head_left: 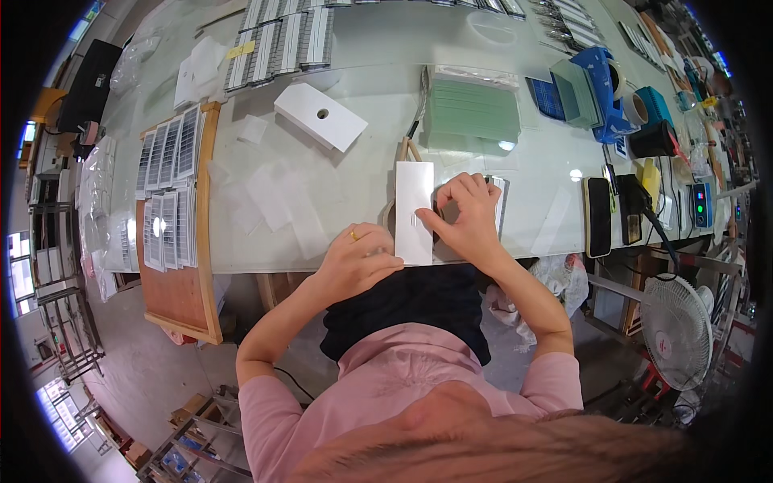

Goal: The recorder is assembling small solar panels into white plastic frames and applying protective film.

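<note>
A white rectangular strip (414, 181) lies lengthwise near the table's front edge, between my hands. My left hand (360, 256) has its fingers curled and its thumb at the strip's near left corner, where it grips the edge. The thumb of my right hand (469, 217) touches the strip's face near its right edge. The other right fingers are bent and stand apart from that thumb, with a gap between. Beneath the strip, a brownish rounded thing shows at both sides, mostly hidden. A thin light-brown looped piece (409, 150) sticks out beyond the far end.
A white box with a round hole (322, 114) sits ahead on the left. Stacked green glass sheets (471, 117) lie ahead. Solar-cell strips fill a wooden-edged tray (211, 161) at left. A blue tape dispenser (600, 88), phone (597, 217) and fan (676, 332) are at right.
</note>
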Demonstrator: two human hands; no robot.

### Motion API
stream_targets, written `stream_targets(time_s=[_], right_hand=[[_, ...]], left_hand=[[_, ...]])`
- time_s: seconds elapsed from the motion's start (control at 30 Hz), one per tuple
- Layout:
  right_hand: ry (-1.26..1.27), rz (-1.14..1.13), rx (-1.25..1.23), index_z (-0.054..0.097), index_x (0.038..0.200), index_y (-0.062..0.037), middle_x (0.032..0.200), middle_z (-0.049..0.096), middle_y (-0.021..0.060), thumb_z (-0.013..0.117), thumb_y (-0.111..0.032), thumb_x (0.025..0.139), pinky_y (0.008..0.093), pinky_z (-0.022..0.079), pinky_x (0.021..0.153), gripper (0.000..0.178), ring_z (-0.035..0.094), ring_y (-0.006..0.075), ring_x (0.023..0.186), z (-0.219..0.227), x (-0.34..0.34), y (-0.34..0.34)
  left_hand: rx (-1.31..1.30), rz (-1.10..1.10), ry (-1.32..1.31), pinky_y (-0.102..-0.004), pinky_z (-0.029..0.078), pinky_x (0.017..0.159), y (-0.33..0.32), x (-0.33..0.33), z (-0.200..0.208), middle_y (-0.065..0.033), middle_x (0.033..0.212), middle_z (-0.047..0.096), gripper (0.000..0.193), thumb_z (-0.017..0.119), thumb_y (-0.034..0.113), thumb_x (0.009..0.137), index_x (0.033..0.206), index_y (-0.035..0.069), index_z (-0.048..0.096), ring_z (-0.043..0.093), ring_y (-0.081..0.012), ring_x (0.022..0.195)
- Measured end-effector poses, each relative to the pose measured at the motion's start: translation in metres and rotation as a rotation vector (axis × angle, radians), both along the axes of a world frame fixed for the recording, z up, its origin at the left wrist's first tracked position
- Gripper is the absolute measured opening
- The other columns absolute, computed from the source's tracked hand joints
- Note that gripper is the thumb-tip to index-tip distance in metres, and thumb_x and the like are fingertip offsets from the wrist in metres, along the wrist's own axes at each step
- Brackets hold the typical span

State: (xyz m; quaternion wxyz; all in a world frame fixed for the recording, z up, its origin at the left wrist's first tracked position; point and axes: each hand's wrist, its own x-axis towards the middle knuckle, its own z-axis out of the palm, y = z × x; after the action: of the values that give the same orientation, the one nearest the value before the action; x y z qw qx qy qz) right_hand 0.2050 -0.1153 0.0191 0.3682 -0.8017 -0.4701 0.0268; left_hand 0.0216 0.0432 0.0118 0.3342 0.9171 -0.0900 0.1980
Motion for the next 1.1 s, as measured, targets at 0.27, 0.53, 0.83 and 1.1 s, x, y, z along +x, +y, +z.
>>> stream_targets(time_s=[0.27, 0.53, 0.83, 1.1], right_hand=[[-0.104, 0.364, 0.084, 0.062, 0.089, -0.0151, 0.094, 0.058, 0.0006, 0.083, -0.050, 0.062, 0.0408, 0.031, 0.083, 0.049, 0.052, 0.0247, 0.089, 0.020, -0.002, -0.013], [-1.033, 0.131, 0.289, 0.064, 0.086, -0.0211, 0.093, 0.059, -0.0085, 0.064, -0.025, 0.075, 0.0395, 0.026, 0.081, 0.011, 0.056, 0.0095, 0.090, 0.050, -0.018, -0.017], [0.169, -0.070, -0.029, 0.057, 0.081, -0.0092, 0.084, 0.055, 0.0007, 0.078, -0.029, 0.077, 0.0394, 0.028, 0.086, 0.030, 0.051, 0.0200, 0.087, 0.030, 0.005, -0.011], [-0.131, -0.073, -0.238, 0.063, 0.086, -0.0086, 0.095, 0.057, 0.0033, 0.078, -0.038, 0.073, 0.0430, 0.027, 0.086, 0.035, 0.049, 0.0255, 0.099, 0.013, 0.002, -0.007]], left_hand=[[0.128, 0.007, 0.011, -0.0458, 0.046, 0.101, -0.007, 0.014, 0.007, -0.0096, 0.118, 0.062, 0.026, 0.071, 0.006, 0.072, 0.094, 0.007, 0.059, 0.058, -0.0284, 0.119], [-0.228, -0.022, 0.056, -0.0440, 0.046, 0.094, 0.012, 0.038, 0.053, -0.0109, 0.112, 0.062, 0.043, 0.073, 0.010, 0.066, 0.105, 0.009, 0.055, 0.060, -0.0307, 0.106], [-0.720, 0.243, 0.801, -0.0316, 0.050, 0.065, 0.030, 0.040, 0.053, -0.0104, 0.075, 0.068, 0.046, 0.077, 0.028, 0.083, 0.113, 0.003, 0.052, 0.066, -0.0170, 0.069], [-0.625, 0.293, 0.900, -0.0318, 0.050, 0.064, 0.034, 0.040, 0.030, -0.0106, 0.074, 0.068, 0.050, 0.080, 0.031, 0.080, 0.111, 0.002, 0.053, 0.066, -0.0182, 0.068]])
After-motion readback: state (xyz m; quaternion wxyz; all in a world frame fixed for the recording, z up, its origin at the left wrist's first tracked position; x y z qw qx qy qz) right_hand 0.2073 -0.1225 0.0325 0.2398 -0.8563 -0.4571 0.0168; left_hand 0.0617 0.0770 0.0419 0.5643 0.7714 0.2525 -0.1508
